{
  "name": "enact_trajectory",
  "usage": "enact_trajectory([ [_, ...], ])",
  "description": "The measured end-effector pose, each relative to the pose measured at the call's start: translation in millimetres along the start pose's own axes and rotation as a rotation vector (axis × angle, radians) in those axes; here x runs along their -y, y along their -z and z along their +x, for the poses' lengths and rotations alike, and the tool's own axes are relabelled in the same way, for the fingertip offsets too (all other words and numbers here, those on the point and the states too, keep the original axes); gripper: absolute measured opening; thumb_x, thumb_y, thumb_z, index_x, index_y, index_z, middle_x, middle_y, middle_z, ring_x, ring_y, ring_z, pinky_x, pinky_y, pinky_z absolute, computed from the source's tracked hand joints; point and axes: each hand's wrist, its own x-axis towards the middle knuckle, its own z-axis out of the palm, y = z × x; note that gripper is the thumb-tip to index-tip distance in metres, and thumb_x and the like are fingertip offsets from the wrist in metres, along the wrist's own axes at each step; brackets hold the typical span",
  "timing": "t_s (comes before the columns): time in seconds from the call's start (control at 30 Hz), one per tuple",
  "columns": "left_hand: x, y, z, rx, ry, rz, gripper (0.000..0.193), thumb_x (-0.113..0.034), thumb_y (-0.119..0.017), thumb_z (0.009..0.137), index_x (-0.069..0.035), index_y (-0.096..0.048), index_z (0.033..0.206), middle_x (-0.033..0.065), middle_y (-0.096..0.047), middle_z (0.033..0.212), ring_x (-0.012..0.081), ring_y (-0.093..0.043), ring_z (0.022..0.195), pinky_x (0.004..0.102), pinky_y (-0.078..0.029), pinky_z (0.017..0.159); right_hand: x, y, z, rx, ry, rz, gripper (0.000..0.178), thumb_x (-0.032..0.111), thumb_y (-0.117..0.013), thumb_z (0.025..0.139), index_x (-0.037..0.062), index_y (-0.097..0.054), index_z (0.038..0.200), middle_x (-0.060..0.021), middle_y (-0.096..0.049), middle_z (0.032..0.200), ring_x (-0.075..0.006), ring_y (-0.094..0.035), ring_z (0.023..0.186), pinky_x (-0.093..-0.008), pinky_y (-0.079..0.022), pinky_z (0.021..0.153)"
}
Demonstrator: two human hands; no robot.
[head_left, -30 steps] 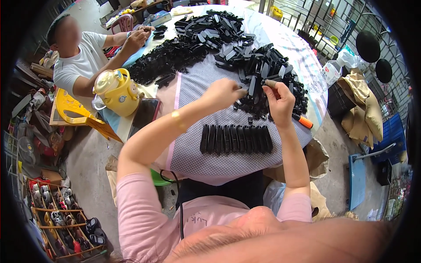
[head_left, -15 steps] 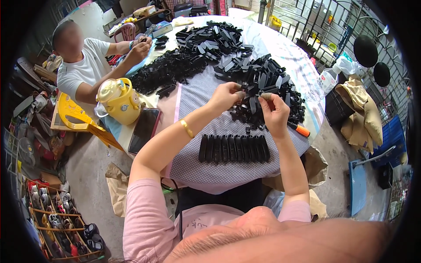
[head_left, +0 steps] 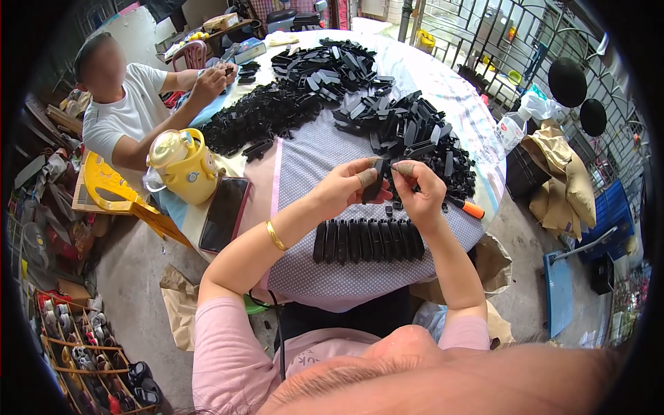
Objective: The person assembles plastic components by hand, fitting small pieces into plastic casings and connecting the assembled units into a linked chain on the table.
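My left hand [head_left: 346,185] grips a long black plastic piece [head_left: 374,185], held upright above the table. Opposite it, my right hand [head_left: 423,192] is closed in a pinch beside the top of that piece; whatever lies between its fingertips is too small to make out. Tan coverings show on some fingers of both hands. Below them, a neat row of similar black plastic pieces [head_left: 369,241] lies side by side on the dotted cloth. Just beyond my hands spreads a heap of loose black pieces [head_left: 415,124], with a few tiny black bits near my right wrist.
An orange-handled tool [head_left: 473,209] lies at the heap's right edge. Small black parts [head_left: 259,114] are piled further left. A phone [head_left: 225,213] and a yellow jug [head_left: 188,173] stand at the left edge. Across the left side, a co-worker [head_left: 124,107] handles something small.
Both hands have drawn back from the heap toward me. A long black piece now shows clearly in my left hand, and my right hand has come close to it.
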Motion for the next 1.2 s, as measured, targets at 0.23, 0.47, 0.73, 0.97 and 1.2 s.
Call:
enact_trajectory([
  [0.23,3,-5,-3,0.007,0.038,0.005,0.036,-0.017,-0.048,0.095,0.001,-0.044,0.125,0.0105,-0.058,0.109,0.0213,-0.062,0.095,0.0365,-0.053,0.085,2,1,0,0.039,0.106,-0.094,0.009,0.000,-0.068,0.077,-0.0005,-0.059,0.081,-0.0105,-0.065,0.085,-0.0157,-0.061,0.063,-0.0247,-0.049,0.053],
  [0.47,3,-15,-7,-0.096,-0.059,0.129,0.027,-0.014,-0.047,0.095,0.001,-0.051,0.118,0.0063,-0.060,0.100,0.0150,-0.063,0.087,0.0285,-0.054,0.079,11,2,4,0.115,0.192,-0.267,0.011,0.000,-0.067,0.074,-0.0034,-0.061,0.082,-0.0124,-0.064,0.085,-0.0235,-0.062,0.068,-0.0289,-0.051,0.058],
  [0.73,-2,-14,-8,-0.156,-0.118,0.218,0.024,-0.012,-0.049,0.094,0.003,-0.055,0.111,0.0034,-0.060,0.088,0.0093,-0.059,0.073,0.0226,-0.051,0.066,17,6,8,0.326,0.158,-0.148,0.023,0.016,-0.058,0.085,-0.0072,-0.061,0.085,-0.0186,-0.055,0.101,-0.0312,-0.058,0.081,-0.0357,-0.049,0.069],
  [0.97,-10,-8,-14,-0.137,-0.016,0.462,0.026,-0.012,-0.054,0.091,0.001,-0.057,0.113,0.0048,-0.061,0.092,0.0102,-0.060,0.077,0.0241,-0.053,0.069,16,3,5,0.392,0.132,-0.127,0.031,0.023,-0.054,0.089,-0.0063,-0.062,0.092,-0.0188,-0.056,0.101,-0.0326,-0.057,0.086,-0.0362,-0.047,0.074],
  [1.2,-29,20,-55,-0.442,-0.148,0.737,0.038,-0.013,-0.061,0.082,0.002,-0.052,0.116,0.0102,-0.064,0.090,0.0126,-0.058,0.078,0.0271,-0.047,0.070,-30,22,8,0.050,-0.036,-0.437,0.021,0.012,-0.060,0.085,-0.0019,-0.063,0.101,-0.0132,-0.059,0.099,-0.0224,-0.056,0.083,-0.0257,-0.047,0.063],
])
